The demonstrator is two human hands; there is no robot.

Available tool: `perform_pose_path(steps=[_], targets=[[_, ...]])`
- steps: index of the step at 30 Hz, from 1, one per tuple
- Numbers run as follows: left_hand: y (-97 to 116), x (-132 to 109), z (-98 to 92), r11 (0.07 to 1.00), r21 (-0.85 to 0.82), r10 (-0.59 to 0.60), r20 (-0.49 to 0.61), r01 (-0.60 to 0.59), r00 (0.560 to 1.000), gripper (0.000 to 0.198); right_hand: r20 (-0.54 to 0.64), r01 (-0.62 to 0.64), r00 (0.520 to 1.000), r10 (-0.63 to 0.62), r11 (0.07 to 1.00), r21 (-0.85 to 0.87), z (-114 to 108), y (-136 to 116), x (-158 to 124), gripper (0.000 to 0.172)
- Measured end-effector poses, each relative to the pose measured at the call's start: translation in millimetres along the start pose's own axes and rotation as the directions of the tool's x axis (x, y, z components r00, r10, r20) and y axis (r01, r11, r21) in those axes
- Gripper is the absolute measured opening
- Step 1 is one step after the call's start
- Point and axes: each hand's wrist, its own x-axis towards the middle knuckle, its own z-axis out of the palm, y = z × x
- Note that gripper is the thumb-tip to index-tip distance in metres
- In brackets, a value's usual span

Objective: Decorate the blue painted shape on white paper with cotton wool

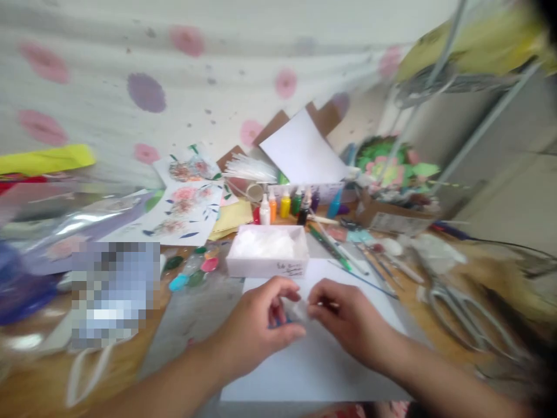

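Observation:
Both my hands meet above a white sheet of paper (270, 377) on the table. Between them is a small wispy white piece of what looks like cotton (297, 310), blurred by motion. My right hand (348, 319) pinches its right side with thumb and fingertips. Around its left side curls my left hand (265, 316), thumb and index finger apart at the tips, the other fingers bent inward. A bit of blue shows beside those bent fingers, too small to name. Just beyond the hands stands a white box (265, 268) filled with fluffy white material.
Small paint bottles (285, 206) line up behind the box. Pens and brushes (331, 247) lie right, with large scissors (461, 313) farther out. Painted sheets (187, 212), coloured paint blobs (191, 273) and plastic wrapping (65, 220) are left. A cardboard box (391, 220) stands back right.

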Motion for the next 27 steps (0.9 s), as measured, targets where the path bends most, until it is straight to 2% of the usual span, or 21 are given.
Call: perform_pose_path(steps=[3,6,11,14,20,23,27], targets=[[-1,4,2.2,0.988,-0.153,-0.022,0.042,0.028,0.999,0.026,-0.062,0.06,0.997,-0.055,0.995,0.082,8,-11,0,0.005],[0,7,0.2,0.965,-0.246,-0.068,0.097,0.09,0.993,0.017,-0.094,0.057,0.994,-0.047,0.993,0.102,10,-14,0,0.006],[2,4,-4.9,0.971,-0.202,-0.108,0.093,0.125,0.99,0.017,-0.08,0.038,0.997,-0.025,0.986,0.16,8,-13,-3,0.006],[3,3,-5.9,0.966,-0.226,-0.108,0.089,0.126,0.99,0.016,-0.069,-0.022,0.997,0.037,0.977,0.213,6,-10,-2,0.009],[6,3,-8.4,0.953,-0.27,-0.121,0.09,0.141,0.989,0.011,0.05,-0.135,0.991,0.126,0.928,0.347,2,-9,0,0.018],[8,2,-10.6,0.947,-0.28,-0.127,0.132,0.16,0.983,0.014,0.089,-0.153,0.988,0.129,0.922,0.357,2,-10,0,0.021],[10,2,-14.1,0.952,-0.248,-0.135,0.188,0.18,0.973,0.019,0.082,-0.155,0.987,0.136,0.937,0.314,4,-11,-1,0.018]])
